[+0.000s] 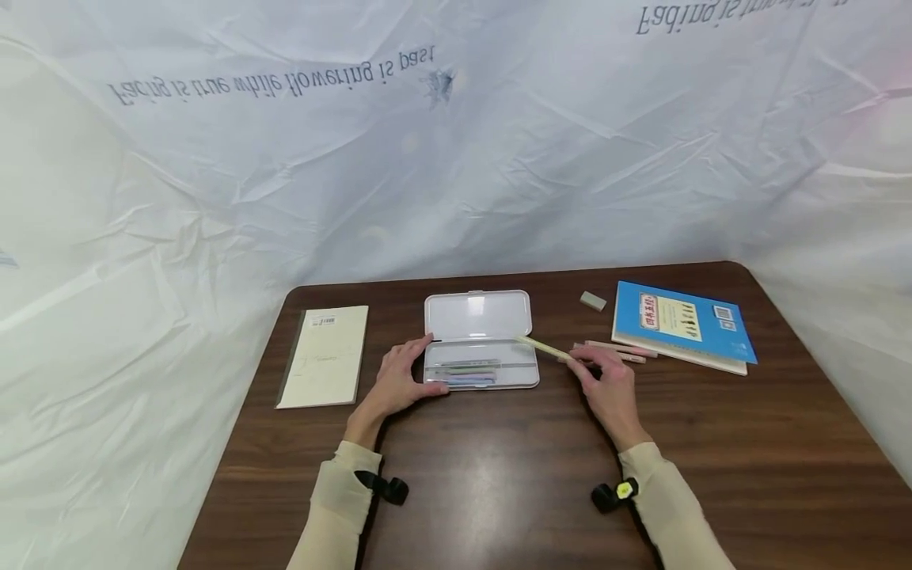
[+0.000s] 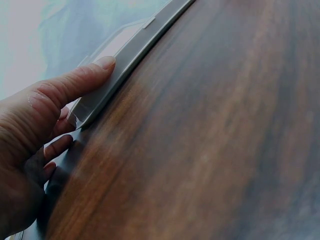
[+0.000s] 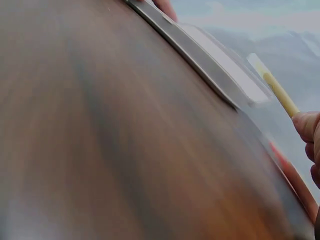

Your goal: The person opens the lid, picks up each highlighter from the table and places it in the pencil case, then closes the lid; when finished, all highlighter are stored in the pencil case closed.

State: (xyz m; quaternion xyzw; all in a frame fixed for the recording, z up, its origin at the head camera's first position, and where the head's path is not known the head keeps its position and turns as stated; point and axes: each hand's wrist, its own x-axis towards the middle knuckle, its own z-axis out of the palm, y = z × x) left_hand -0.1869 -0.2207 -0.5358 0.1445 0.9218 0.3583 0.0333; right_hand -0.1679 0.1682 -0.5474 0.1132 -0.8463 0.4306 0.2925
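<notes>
The left hand [image 1: 399, 380] grips the left end of the open case [image 1: 477, 315] on the table [image 1: 477, 467]; pens [image 1: 466, 372] lie inside. The right hand [image 1: 609, 389] pinches a yellow pen [image 1: 545, 348], far end at the case's right side.

Pen [image 1: 545, 348] pale yellow. Pencil case [image 1: 516, 378] white; pens inside [image 1: 468, 378] green, lilac, blue. Loose pens [image 1: 621, 348] pink. Eraser [image 1: 593, 301] pale grey. Book [image 1: 723, 344] bright blue, cream panel [image 1: 670, 317], red-edged label [image 1: 648, 311], white code squares [image 1: 723, 313]. Notebook [image 1: 324, 356] cream, dark spine [image 1: 290, 356]. Tabletop [image 1: 492, 475] dark brown, streaked wood grain. Backdrop sheet [image 1: 442, 174] white, grey-blue lettering [image 1: 359, 73]. Sleeves [image 1: 335, 499] cream. Wrist devices [image 1: 394, 491] black, one yellow-patched.
</notes>
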